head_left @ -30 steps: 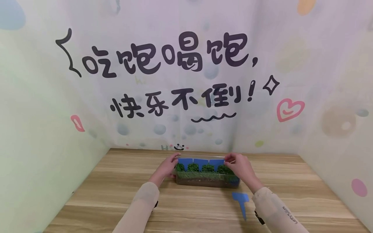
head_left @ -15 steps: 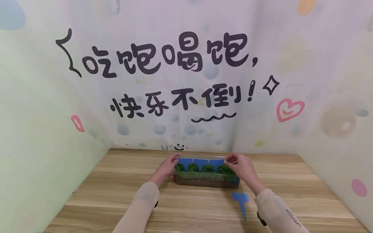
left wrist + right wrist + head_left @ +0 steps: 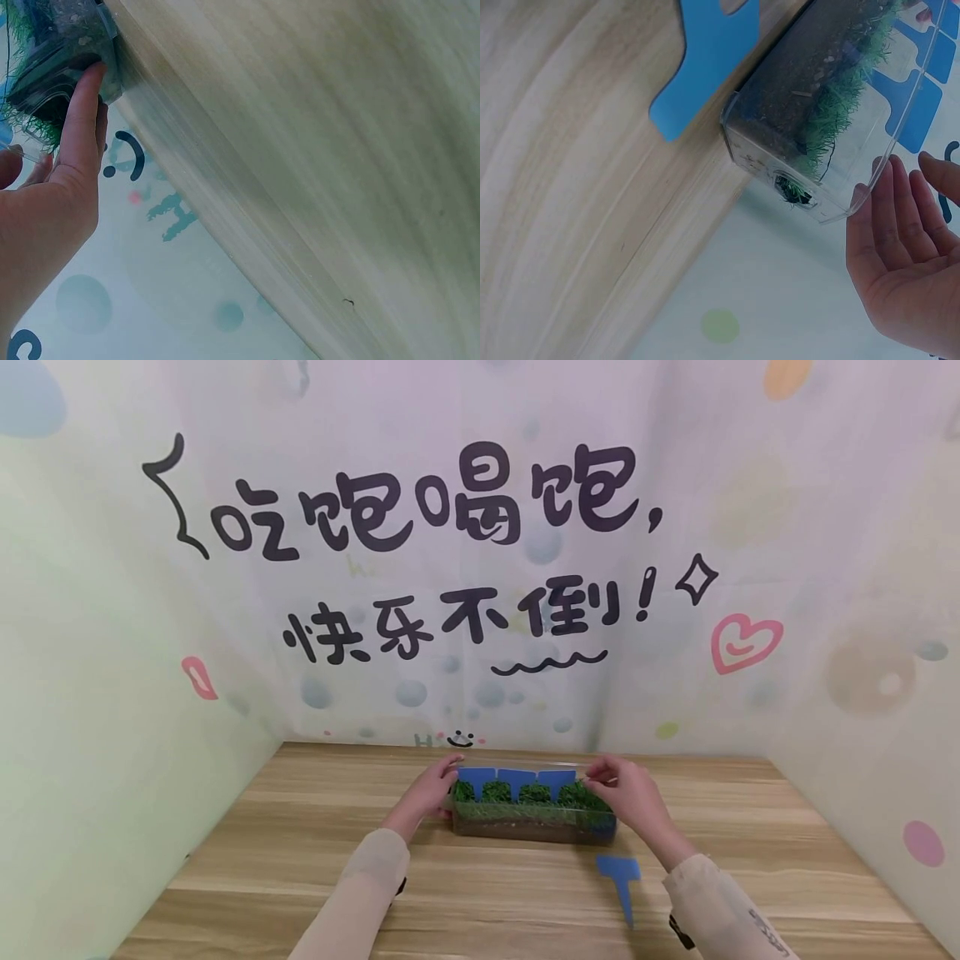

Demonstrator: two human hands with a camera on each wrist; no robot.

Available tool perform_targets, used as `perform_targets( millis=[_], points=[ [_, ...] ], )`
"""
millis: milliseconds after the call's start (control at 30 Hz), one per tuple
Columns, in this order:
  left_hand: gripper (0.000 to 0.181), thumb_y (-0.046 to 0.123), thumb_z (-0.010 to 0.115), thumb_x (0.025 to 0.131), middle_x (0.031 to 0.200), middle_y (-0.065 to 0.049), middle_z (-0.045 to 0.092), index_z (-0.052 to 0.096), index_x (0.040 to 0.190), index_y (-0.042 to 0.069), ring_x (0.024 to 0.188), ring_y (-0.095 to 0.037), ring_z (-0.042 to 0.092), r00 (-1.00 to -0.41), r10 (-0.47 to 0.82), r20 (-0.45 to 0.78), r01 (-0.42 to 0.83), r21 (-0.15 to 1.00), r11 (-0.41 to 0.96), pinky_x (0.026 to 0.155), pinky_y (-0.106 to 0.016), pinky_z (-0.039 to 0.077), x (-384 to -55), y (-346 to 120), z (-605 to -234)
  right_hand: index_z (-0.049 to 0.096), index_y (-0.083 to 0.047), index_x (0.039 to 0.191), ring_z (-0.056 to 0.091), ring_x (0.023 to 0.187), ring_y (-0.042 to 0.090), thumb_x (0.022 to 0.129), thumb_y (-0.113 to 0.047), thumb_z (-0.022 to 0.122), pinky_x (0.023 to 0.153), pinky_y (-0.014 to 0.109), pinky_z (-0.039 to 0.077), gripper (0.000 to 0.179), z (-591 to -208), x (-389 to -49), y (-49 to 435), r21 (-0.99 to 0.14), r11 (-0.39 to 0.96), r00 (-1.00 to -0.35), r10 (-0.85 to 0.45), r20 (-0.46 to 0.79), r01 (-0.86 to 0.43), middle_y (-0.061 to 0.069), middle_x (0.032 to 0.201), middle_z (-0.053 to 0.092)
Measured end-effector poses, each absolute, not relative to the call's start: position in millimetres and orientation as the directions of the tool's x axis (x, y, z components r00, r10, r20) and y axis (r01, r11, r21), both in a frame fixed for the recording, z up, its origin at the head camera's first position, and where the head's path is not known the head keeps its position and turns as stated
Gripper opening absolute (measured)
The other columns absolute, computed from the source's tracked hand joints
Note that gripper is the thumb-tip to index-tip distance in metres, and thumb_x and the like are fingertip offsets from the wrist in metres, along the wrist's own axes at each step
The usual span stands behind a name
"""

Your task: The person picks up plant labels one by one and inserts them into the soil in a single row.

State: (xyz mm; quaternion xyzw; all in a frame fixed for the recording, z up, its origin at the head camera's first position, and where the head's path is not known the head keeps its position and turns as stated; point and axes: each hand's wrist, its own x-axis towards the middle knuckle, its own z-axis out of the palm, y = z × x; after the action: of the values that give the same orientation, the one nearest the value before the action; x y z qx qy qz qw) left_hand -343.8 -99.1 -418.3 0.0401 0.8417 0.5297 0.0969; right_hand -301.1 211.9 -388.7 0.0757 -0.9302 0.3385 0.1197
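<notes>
A clear plastic box (image 3: 534, 833) of soil and green grass stands near the back of the table. Three blue T-shaped plant labels (image 3: 517, 779) stand upright in a row in it. At the box's left end, my left hand (image 3: 429, 790) grips the wall, one finger (image 3: 84, 112) stretched along the outside. My right hand (image 3: 628, 793) is at the right end beside the third label. Its fingertips are by the rim in the right wrist view, thumb apart, with nothing held. Another blue label (image 3: 619, 870) lies on the table in front of the box.
The wood-grain table (image 3: 315, 860) meets a printed cloth wall (image 3: 465, 702) close behind the box. Pale side walls (image 3: 112, 693) rise along the left and right table edges.
My right hand has drawn slightly right, away from the third label's edge, its fingers now off it. The left hand, box and loose label have stayed in place.
</notes>
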Motion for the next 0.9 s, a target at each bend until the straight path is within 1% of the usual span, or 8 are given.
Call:
perform_targets(
  millis=[200,300,500,667,900],
  points=[
    [0.045,0.012,0.036,0.109,0.159,-0.020,0.036,0.039,0.153,0.014,0.142,-0.047,0.038,-0.979,0.172,-0.113,-0.026,0.899,0.438,0.074,-0.049,0.061,-343,-100,-418,0.071,-0.003,0.101,0.071,0.089,0.026,0.092,-0.011,0.070,0.079,0.043,0.059,0.012,-388,-297,215,-0.618,0.753,-0.960,-0.064,0.272,-0.226,0.009,0.096,0.073],
    [0.044,0.012,0.036,0.109,0.159,-0.020,0.036,0.038,0.154,0.014,0.142,-0.046,0.038,-0.978,0.178,-0.109,-0.019,0.896,0.444,0.070,-0.047,0.060,-343,-100,-417,0.071,-0.002,0.102,0.071,0.089,0.026,0.092,-0.010,0.070,0.079,0.042,0.059,0.013,-388,-295,217,-0.619,0.753,-0.961,-0.065,0.270,-0.225,0.009,0.096,0.073],
    [0.045,0.013,0.035,0.109,0.160,-0.019,0.035,0.037,0.154,0.014,0.143,-0.045,0.037,-0.976,0.187,-0.113,-0.018,0.895,0.445,0.063,-0.042,0.058,-343,-100,-417,0.070,-0.004,0.100,0.071,0.088,0.025,0.092,-0.011,0.070,0.079,0.042,0.059,0.011,-388,-292,219,-0.627,0.745,-0.959,-0.062,0.275,-0.228,0.008,0.095,0.073],
    [0.045,0.012,0.035,0.109,0.160,-0.020,0.034,0.038,0.154,0.015,0.143,-0.045,0.037,-0.976,0.186,-0.116,-0.023,0.897,0.441,0.064,-0.043,0.059,-344,-101,-418,0.070,-0.004,0.100,0.072,0.089,0.026,0.092,-0.010,0.070,0.080,0.043,0.059,0.010,-388,-289,221,-0.631,0.740,-0.959,-0.067,0.277,-0.234,0.008,0.095,0.073],
    [0.045,0.012,0.036,0.109,0.159,-0.020,0.035,0.038,0.154,0.014,0.143,-0.045,0.037,-0.976,0.185,-0.112,-0.019,0.896,0.444,0.068,-0.046,0.061,-344,-101,-418,0.070,-0.004,0.101,0.071,0.089,0.026,0.092,-0.010,0.069,0.079,0.043,0.059,0.011,-386,-285,223,-0.629,0.741,-0.960,-0.071,0.272,-0.233,0.008,0.096,0.073]
  ],
)
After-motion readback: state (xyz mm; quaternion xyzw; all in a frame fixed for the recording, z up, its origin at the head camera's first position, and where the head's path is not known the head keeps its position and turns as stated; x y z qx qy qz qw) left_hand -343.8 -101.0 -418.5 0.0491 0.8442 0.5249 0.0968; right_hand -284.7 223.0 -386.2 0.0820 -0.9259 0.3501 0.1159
